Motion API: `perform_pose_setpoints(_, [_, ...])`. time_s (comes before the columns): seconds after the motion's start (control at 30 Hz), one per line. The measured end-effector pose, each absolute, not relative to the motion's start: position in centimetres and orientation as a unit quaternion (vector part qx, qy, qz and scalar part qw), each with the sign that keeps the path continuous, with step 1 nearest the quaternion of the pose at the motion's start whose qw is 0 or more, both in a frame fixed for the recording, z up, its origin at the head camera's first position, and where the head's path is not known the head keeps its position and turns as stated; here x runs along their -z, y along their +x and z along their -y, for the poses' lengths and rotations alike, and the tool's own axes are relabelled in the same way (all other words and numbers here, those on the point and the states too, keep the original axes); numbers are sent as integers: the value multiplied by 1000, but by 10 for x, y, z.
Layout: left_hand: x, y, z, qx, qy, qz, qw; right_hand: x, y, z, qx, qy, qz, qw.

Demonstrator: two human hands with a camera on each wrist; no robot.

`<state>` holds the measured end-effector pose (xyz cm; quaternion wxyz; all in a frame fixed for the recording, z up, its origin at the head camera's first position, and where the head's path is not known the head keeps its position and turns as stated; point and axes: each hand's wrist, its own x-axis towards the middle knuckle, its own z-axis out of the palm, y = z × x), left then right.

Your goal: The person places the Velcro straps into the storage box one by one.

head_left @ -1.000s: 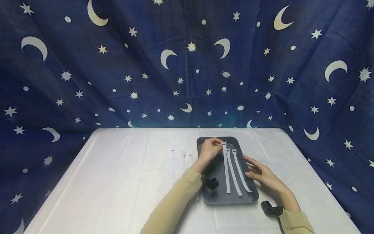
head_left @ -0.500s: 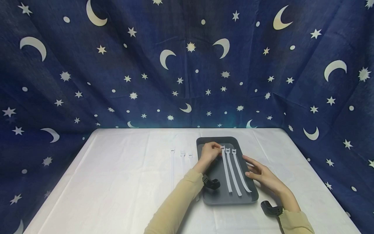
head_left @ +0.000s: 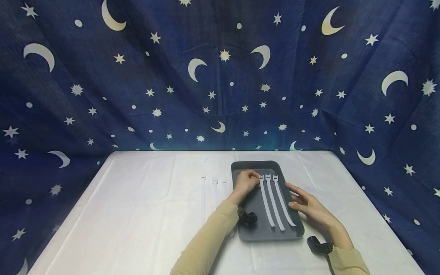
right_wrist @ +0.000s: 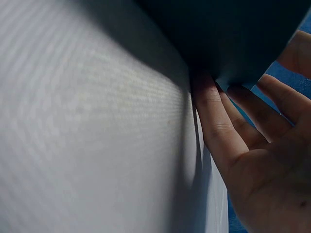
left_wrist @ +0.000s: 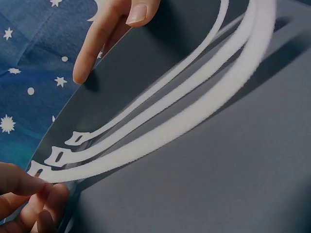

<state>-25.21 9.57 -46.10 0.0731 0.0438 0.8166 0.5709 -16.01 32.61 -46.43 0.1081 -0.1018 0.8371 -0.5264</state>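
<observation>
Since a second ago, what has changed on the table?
The left hand has drawn the slotted end of the leftmost strap in the tray toward the person and slightly left, about level with its neighbours' ends; the tail shifted slightly right. The fingers still pinch that end. The right hand, tray and other two straps stayed put.

Here I've white slotted straps (head_left: 274, 204), a dark grey rectangular tray (head_left: 264, 234), my beige fabric sleeves (head_left: 206, 240), white tablecloth (head_left: 137, 214), navy cloth backdrop (head_left: 172, 46) patterned with pale moons, stars!
</observation>
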Motion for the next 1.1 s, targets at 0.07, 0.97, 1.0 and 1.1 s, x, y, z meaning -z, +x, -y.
perform_pose_setpoints(0.07, [462, -252, -95, -566, 48, -820, 71, 464, -160, -326, 525, -101, -838, 109])
perform_pose_setpoints(0.97, [462, -251, -89, -607, 46, -790, 74, 464, -160, -326, 520, -112, -841, 101])
perform_pose_setpoints(1.0, [462, -251, -89, -617, 46, -783, 72, 464, -160, -326, 520, -112, -841, 102])
perform_pose_setpoints(1.1, [462, -251, -87, -645, 55, -760, 58, 464, -160, -326, 520, -112, -841, 101])
